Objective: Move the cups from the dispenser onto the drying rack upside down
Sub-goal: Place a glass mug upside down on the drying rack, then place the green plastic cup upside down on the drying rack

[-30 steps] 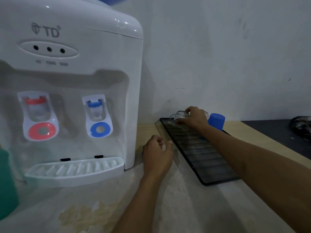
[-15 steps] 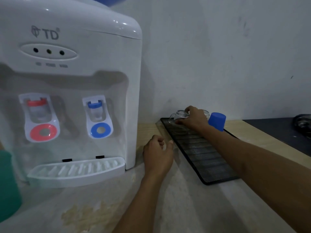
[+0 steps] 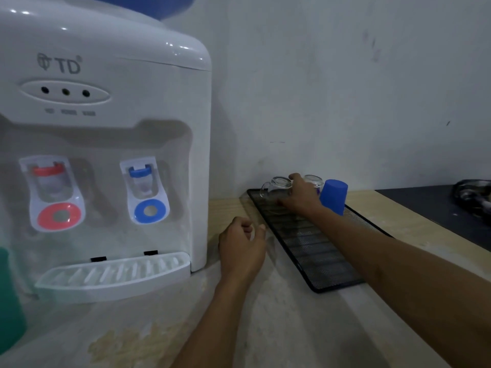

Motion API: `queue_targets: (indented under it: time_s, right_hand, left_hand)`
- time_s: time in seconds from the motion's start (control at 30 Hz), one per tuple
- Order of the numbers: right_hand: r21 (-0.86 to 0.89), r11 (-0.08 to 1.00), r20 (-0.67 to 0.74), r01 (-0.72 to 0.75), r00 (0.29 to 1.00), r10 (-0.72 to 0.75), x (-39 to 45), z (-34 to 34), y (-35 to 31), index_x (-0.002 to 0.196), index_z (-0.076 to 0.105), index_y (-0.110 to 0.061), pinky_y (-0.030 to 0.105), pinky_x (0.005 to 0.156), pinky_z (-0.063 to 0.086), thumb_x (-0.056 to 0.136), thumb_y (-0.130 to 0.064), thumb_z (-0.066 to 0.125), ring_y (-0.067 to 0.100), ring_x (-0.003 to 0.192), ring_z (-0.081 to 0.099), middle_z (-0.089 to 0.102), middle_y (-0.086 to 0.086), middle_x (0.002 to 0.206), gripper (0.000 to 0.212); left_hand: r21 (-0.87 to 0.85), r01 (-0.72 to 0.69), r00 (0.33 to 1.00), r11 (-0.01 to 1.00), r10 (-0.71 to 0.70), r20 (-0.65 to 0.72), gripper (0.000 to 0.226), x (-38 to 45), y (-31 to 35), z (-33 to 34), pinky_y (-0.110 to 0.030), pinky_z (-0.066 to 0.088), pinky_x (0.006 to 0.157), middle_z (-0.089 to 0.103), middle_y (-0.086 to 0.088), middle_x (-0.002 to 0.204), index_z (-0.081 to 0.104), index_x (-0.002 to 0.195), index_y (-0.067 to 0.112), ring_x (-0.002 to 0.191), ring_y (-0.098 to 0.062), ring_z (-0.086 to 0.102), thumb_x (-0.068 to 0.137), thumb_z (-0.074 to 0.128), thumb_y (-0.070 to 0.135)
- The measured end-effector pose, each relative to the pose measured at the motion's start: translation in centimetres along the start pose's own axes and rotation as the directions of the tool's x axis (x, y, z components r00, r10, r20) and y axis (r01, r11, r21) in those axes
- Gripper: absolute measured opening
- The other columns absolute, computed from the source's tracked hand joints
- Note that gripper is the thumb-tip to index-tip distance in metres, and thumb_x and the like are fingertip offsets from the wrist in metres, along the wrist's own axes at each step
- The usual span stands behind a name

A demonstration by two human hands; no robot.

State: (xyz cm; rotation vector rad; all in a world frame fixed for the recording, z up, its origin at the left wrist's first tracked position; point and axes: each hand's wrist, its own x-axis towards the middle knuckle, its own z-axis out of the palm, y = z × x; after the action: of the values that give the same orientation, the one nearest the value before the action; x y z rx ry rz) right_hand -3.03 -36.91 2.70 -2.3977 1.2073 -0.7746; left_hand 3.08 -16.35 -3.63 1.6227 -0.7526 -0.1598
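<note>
Right hand reaches across the drying rack to its far end, fingers wrapped on an inverted glass cup, mouth down on the mesh or just touching it. A second glass cup stands inverted just behind the hand, a blue cup inverted beside that. Left hand rests loosely curled on the table, pinching nothing, between the dispenser and the rack's near-left edge. Dispenser drip tray shows no cups. Judgement: placing step; the cup's axis is upright, so the right hand only needs to let go and lift clear.
</note>
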Motion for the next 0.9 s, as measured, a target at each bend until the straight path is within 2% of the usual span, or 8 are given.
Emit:
queue_targets:
  time_s: [0.2, 0.33, 0.4, 0.5, 0.63, 0.7, 0.77, 0.9]
  right_hand:
    - [0.092, 0.996, -0.045, 0.007, 0.999, -0.003, -1.9, -0.4, -0.8, 0.149, 0.036, -0.007, 0.04, 0.097, 0.051, 0.079, -0.032, 0.083, 0.034, 0.123, 0.06, 0.06, 0.019, 0.137, 0.088]
    - [0.15, 0.985, -0.089, 0.087, 0.993, -0.074, -5.9, -1.2, -1.5, 0.15, 0.039, -0.011, 0.042, 0.107, 0.049, 0.083, -0.039, 0.081, 0.03, 0.131, 0.054, 0.053, 0.014, 0.146, 0.084]
    - [0.169, 0.978, -0.088, 0.12, 0.99, -0.106, -8.4, -1.4, -1.5, 0.148, 0.043, -0.015, 0.032, 0.099, 0.048, 0.083, -0.043, 0.081, 0.021, 0.124, 0.054, 0.054, 0.01, 0.141, 0.079]
    - [0.184, 0.969, -0.091, 0.167, 0.984, -0.153, -12.1, -1.7, -1.5, 0.143, 0.05, -0.019, 0.012, 0.085, 0.035, 0.085, -0.044, 0.078, 0.012, 0.117, 0.051, 0.053, 0.0, 0.129, 0.069]
    - [0.229, 0.959, -0.115, 0.165, 0.983, -0.142, -16.2, -1.8, -1.6, 0.144, 0.051, -0.022, 0.002, 0.083, 0.029, 0.088, -0.047, 0.074, 0.002, 0.117, 0.044, 0.051, -0.003, 0.137, 0.066]
    - [0.249, 0.952, -0.157, 0.177, 0.978, -0.14, -18.0, -1.6, -1.8, 0.142, 0.053, -0.021, 0.009, 0.091, 0.035, 0.09, -0.046, 0.073, 0.001, 0.117, 0.044, 0.052, -0.003, 0.136, 0.061]
    - [0.258, 0.938, -0.206, 0.229, 0.962, -0.178, -19.5, -1.7, -2.1, 0.138, 0.057, -0.018, 0.024, 0.099, 0.045, 0.092, -0.042, 0.073, 0.006, 0.117, 0.05, 0.054, -0.001, 0.132, 0.054]
    - [0.22, 0.896, -0.229, 0.385, 0.914, -0.336, -20.9, -1.8, -3.1, 0.131, 0.06, -0.014, 0.039, 0.099, 0.05, 0.091, -0.032, 0.07, 0.016, 0.115, 0.057, 0.056, 0.002, 0.127, 0.045]
  left_hand:
    - [0.008, 0.011, 1.0, 1.0, -0.011, -0.022, 0.019, 0.3, -0.2, 0.0, -0.024, 0.053, 0.076, 0.069, 0.009, 0.091, 0.066, 0.102, 0.025, 0.087, -0.005, 0.065, 0.09, 0.071, 0.04]
    - [0.003, 0.013, 1.0, 1.0, -0.013, -0.027, 0.018, 0.4, -0.2, 0.0, -0.026, 0.054, 0.077, 0.069, 0.01, 0.088, 0.067, 0.101, 0.024, 0.084, -0.004, 0.066, 0.09, 0.071, 0.038]
    - [0.003, 0.022, 0.999, 1.0, -0.022, -0.023, 0.016, 0.4, 0.0, 0.0, -0.025, 0.054, 0.075, 0.069, 0.011, 0.085, 0.068, 0.099, 0.024, 0.081, -0.001, 0.065, 0.089, 0.072, 0.035]
    - [0.013, 0.03, 0.999, 0.999, -0.029, -0.027, 0.017, 0.4, 0.2, -0.2, -0.023, 0.05, 0.072, 0.066, 0.014, 0.084, 0.068, 0.101, 0.021, 0.08, 0.003, 0.062, 0.089, 0.072, 0.031]
    - [0.035, 0.031, 0.999, 0.999, -0.03, -0.014, 0.019, -0.1, 0.7, -0.6, -0.015, 0.044, 0.065, 0.064, 0.014, 0.086, 0.069, 0.107, 0.018, 0.081, 0.005, 0.059, 0.091, 0.072, 0.028]
    - [0.042, 0.025, 1.0, 0.999, -0.024, -0.011, 0.02, -0.4, 0.9, -0.8, -0.013, 0.043, 0.064, 0.065, 0.013, 0.087, 0.069, 0.108, 0.017, 0.081, 0.005, 0.059, 0.091, 0.072, 0.028]
    - [0.051, 0.01, 1.0, 0.999, -0.009, -0.009, 0.021, -0.7, 1.1, -1.0, -0.011, 0.043, 0.065, 0.067, 0.01, 0.089, 0.07, 0.108, 0.015, 0.081, 0.005, 0.059, 0.09, 0.073, 0.026]
    - [0.018, -0.044, 0.998, 0.999, 0.045, -0.043, 0.017, -1.7, 2.0, -1.6, -0.011, 0.048, 0.07, 0.071, 0.002, 0.096, 0.07, 0.109, 0.014, 0.086, -0.004, 0.065, 0.093, 0.07, 0.02]
